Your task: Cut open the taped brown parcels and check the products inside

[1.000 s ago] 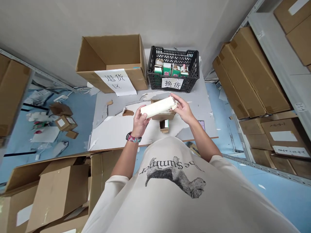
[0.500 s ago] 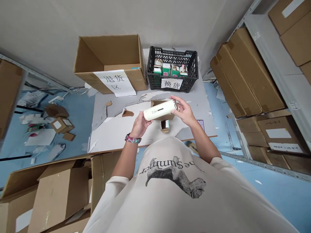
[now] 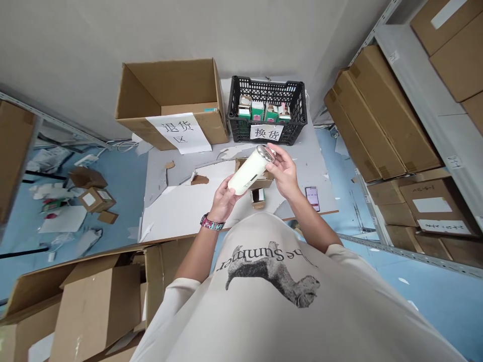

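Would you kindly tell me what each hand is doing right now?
Left hand: holding a white cylindrical bottle by its lower end.
Right hand: holding the same bottle near its metal top.

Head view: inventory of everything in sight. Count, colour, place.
cardboard box: 1, brown, open, far table edge
paper sign: 1, white, on box front
plastic crate: 1, black, right of box
product boxes: about 4, white, green and pink, in crate
crate sign: 1, white, on crate front
table: 1, grey, torn white sheet on top
small cartons: 2, brown, on table below hands
phone: 1, lit screen, right side of table
shelved cartons: several, brown, right
loose cartons: several, brown, near left
cylindrical container: 1, white, metal end, between hands
left hand: 1, under container
right hand: 1, at metal end
wristwatch: 1, patterned strap, left wrist
T-shirt: 1, beige, printed, on person
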The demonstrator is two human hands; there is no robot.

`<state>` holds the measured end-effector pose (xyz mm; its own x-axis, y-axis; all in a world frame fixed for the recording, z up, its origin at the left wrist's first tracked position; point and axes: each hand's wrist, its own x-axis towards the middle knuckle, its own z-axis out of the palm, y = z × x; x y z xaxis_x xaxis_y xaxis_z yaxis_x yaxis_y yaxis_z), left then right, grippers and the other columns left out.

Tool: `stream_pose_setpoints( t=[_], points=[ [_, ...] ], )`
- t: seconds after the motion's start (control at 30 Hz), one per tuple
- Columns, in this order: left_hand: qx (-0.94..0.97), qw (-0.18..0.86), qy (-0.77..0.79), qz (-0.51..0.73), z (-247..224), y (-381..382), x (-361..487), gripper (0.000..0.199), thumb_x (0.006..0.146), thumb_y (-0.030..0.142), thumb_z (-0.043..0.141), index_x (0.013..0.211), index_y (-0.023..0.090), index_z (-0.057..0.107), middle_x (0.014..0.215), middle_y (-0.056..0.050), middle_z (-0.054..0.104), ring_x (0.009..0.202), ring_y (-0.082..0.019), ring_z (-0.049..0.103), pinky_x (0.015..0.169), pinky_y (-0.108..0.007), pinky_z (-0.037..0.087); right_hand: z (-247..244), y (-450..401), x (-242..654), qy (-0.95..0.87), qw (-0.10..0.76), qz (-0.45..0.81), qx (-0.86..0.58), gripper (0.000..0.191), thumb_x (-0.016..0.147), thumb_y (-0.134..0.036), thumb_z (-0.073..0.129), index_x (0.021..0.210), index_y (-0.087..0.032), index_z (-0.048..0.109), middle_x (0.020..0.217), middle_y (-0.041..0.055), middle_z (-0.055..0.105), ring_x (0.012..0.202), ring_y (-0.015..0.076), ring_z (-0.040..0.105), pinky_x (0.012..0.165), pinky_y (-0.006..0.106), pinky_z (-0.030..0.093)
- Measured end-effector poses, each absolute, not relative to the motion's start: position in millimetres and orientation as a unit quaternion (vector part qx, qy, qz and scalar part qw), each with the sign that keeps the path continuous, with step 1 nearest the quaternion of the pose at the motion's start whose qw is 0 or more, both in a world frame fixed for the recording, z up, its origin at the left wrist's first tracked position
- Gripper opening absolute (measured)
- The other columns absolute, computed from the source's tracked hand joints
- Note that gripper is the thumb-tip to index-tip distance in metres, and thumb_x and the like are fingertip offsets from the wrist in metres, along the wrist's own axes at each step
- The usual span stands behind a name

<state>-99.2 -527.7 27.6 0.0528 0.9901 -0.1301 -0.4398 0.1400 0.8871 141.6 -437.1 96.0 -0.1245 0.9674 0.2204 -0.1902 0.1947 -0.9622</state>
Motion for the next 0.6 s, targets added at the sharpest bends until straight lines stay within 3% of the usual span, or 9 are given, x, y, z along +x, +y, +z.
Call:
stream_pose_setpoints(
  t=[0.1,0.23,0.43,0.53,0.6],
  points=[
    [0.411,0.543,0.432,0.591,30,-527,-98,0.082,0.089,0.061,0.1,0.156,0.027,0.067,0.167,-0.017,0.067,0.149,-0.037,0.071,0.12,-0.053,0.067,99,-437,136,-0.527,0.546,0.533,-0.374,0.082,0.093,-0.079,0.089,0.163,-0.041,0.071,0.172,0.0051,0.067,0.165,0.0384,0.057,0.131,0.059,0.059],
    [0.485,0.412,0.465,0.616,44,-530,-97,0.081,0.091,0.059,0.1,0.157,0.027,0.066,0.174,-0.018,0.06,0.159,-0.038,0.064,0.127,-0.053,0.062,93,-432,133,-0.47,0.537,0.577,-0.398,0.078,0.095,-0.075,0.087,0.164,-0.041,0.07,0.167,0.0034,0.069,0.148,0.034,0.069,0.115,0.054,0.072],
    [0.471,0.38,0.48,0.636,66,-533,-93,0.088,0.094,0.068,0.095,0.164,0.028,0.061,0.175,-0.019,0.059,0.156,-0.04,0.067,0.128,-0.054,0.062,77,-430,130,-0.361,0.535,0.634,-0.426,0.072,0.096,-0.07,0.086,0.159,-0.038,0.07,0.139,0.0037,0.08,0.123,0.0292,0.081,0.1,0.051,0.078],
    [0.438,0.419,0.488,0.628,65,-529,-95,0.079,0.099,0.071,0.088,0.159,0.026,0.064,0.159,-0.019,0.072,0.143,-0.036,0.076,0.114,-0.049,0.071,78,-435,129,-0.341,0.541,0.638,-0.429,0.071,0.096,-0.065,0.084,0.161,-0.039,0.067,0.139,0.0035,0.08,0.122,0.0288,0.08,0.099,0.051,0.078],
    [0.403,0.481,0.492,0.603,62,-527,-98,0.073,0.104,0.076,0.077,0.155,0.025,0.066,0.135,-0.015,0.081,0.115,-0.03,0.087,0.093,-0.042,0.077,84,-440,129,-0.358,0.545,0.633,-0.417,0.075,0.096,-0.062,0.083,0.165,-0.042,0.063,0.147,0.003,0.077,0.126,0.0289,0.077,0.1,0.05,0.077]
  ],
)
